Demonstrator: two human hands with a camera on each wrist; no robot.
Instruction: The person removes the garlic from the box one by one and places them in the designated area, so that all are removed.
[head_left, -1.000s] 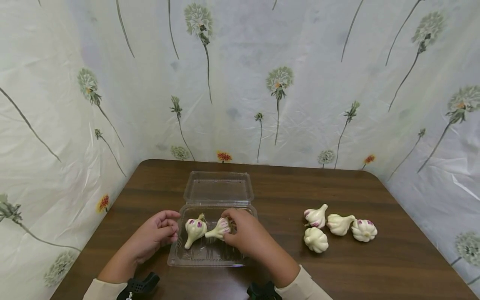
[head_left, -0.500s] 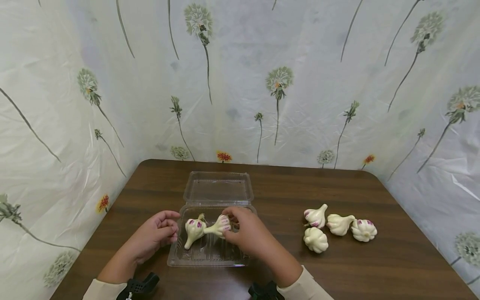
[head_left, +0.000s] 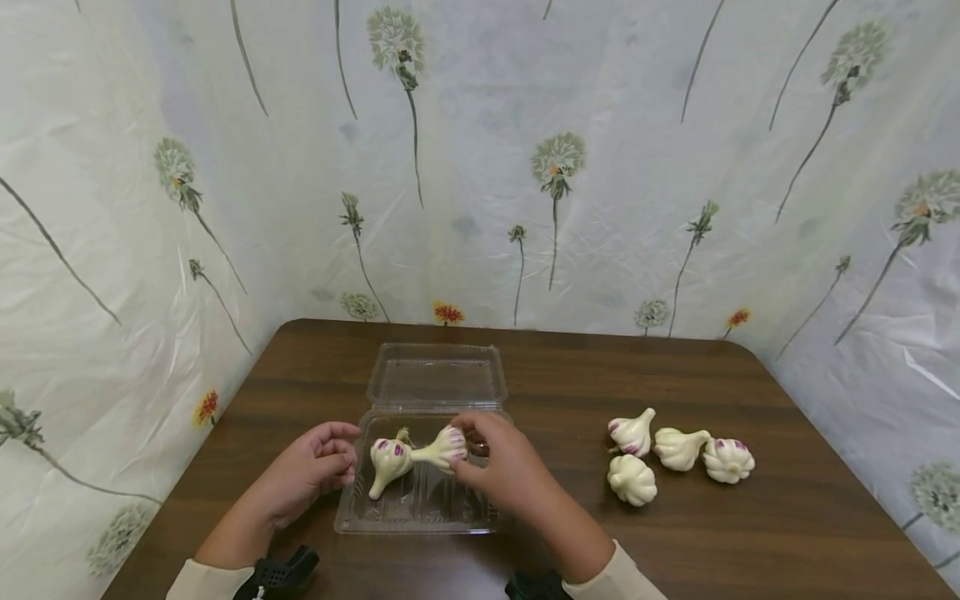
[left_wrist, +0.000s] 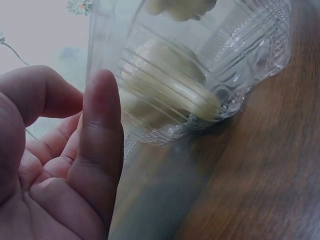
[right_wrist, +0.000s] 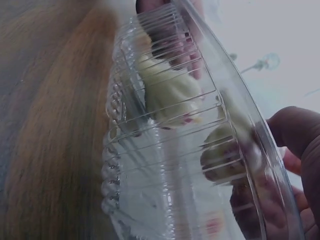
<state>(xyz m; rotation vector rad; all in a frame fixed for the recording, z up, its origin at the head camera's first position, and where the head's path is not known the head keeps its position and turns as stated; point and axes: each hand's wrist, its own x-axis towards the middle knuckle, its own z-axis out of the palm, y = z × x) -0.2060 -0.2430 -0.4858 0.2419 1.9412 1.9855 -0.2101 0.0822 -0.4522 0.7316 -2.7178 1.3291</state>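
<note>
A garlic bulb with purple streaks (head_left: 450, 447) is pinched between the thumb and fingers of my right hand (head_left: 501, 462), over the right half of a clear plastic container (head_left: 420, 523). Its stem points left and overlaps another garlic bulb (head_left: 390, 458), which lies in the container's left half. My left hand (head_left: 315, 460) pinches the container's left rim between thumb and finger; the left wrist view shows the thumb (left_wrist: 102, 107) against the outer wall. Through the ribbed plastic in the right wrist view, the held bulb (right_wrist: 225, 145) appears high, near the rim.
The container's hinged lid (head_left: 438, 375) lies open toward the back. Several more garlic bulbs (head_left: 679, 448) sit grouped on the right side of the brown wooden table (head_left: 555, 367). A flower-patterned sheet (head_left: 480, 167) hangs behind the table's far edge.
My right hand has shifted slightly right and away from me with the garlic bulb, whose stem now overlaps the other bulb. My left hand has stayed at the container's left rim.
</note>
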